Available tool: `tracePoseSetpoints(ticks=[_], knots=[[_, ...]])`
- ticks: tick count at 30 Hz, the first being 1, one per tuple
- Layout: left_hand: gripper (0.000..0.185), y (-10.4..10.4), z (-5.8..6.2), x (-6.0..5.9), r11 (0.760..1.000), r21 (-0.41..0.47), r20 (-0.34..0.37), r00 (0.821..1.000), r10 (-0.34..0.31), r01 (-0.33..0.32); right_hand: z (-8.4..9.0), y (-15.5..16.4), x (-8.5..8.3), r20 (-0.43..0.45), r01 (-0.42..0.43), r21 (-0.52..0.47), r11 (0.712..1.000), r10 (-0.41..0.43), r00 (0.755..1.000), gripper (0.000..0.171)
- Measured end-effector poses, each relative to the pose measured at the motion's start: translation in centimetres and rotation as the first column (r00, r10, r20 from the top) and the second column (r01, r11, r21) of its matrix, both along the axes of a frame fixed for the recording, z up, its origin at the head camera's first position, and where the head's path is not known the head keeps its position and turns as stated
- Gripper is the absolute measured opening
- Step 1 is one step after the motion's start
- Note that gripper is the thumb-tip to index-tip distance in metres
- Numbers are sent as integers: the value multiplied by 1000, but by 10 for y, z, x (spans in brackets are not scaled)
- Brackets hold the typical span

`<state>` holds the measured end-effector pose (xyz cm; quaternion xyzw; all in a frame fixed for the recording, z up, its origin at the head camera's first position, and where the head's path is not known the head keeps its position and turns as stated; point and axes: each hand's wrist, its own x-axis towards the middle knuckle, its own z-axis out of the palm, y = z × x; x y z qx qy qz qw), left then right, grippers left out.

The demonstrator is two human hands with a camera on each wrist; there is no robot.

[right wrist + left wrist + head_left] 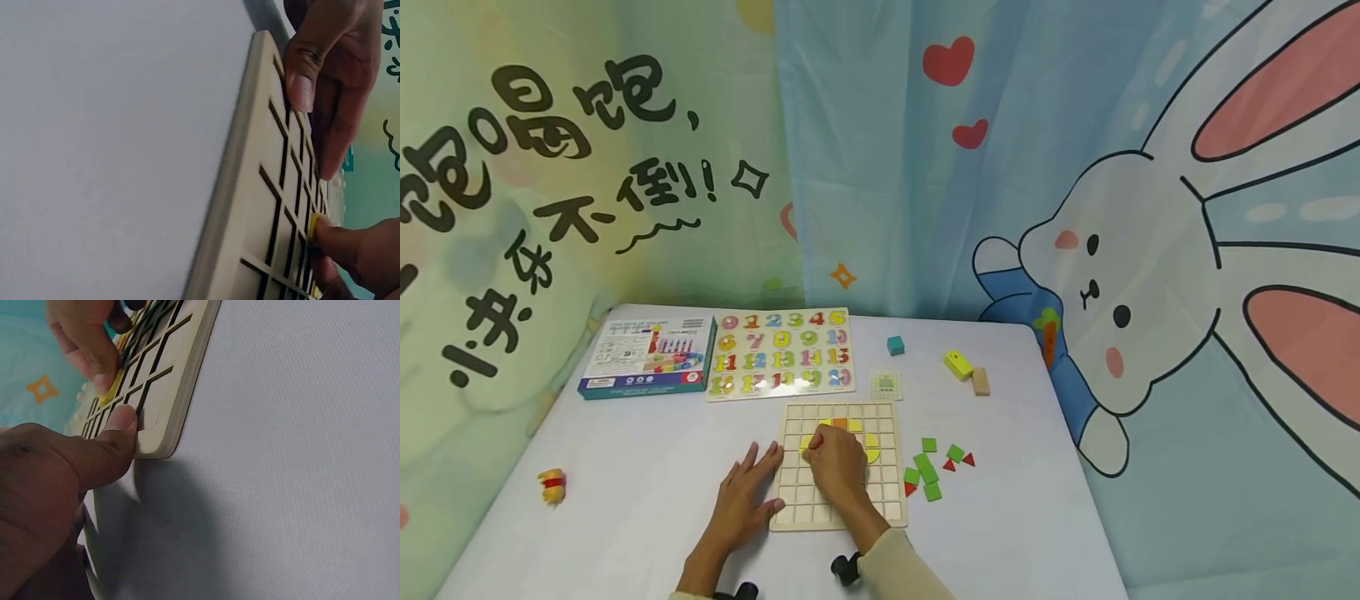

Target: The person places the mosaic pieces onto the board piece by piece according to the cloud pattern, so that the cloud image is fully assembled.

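Note:
A square wooden grid board (805, 515) lies on the table, with several yellow pieces (872, 456) and an orange square (840, 423) set in its upper cells. Over the board's middle, my right hand (838, 462) has its fingers curled and pinches a yellow piece (315, 228) at the board surface; the fingers partly hide this piece. My left hand (742, 496) spreads along the board's left edge, its thumb (122, 419) resting on the near-left corner and its fingers lying by the side.
Right of the board lie several green squares (927, 468) and red triangles (968, 459). Behind it are a small patterned card (886, 386), a number board (781, 354) and a box (647, 354). Blocks, teal (896, 345), yellow (958, 365) and wooden (981, 382), stand farther back. A small figure (553, 486) lies left.

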<state>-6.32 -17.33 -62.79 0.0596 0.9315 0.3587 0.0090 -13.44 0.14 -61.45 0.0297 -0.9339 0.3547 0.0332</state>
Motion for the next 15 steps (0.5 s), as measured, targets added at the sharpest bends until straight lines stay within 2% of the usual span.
tracePoseSetpoints(ticks=[4,7,10,15], knots=[[83,-1,-1,0,1000,4,15,1000,-7,7,2,1,0,37,8,18,1000,-9,999,32],[83,-1,-1,1,1000,1,28,1000,-10,10,5,4,1,49,-8,11,1000,7,999,27],[83,-1,-1,1,1000,-3,28,1000,-11,11,8,12,2,51,-34,-29,999,35,998,20],[83,-1,0,1,1000,-3,16,1000,-10,10,12,45,3,34,-42,-120,992,47,998,21]])
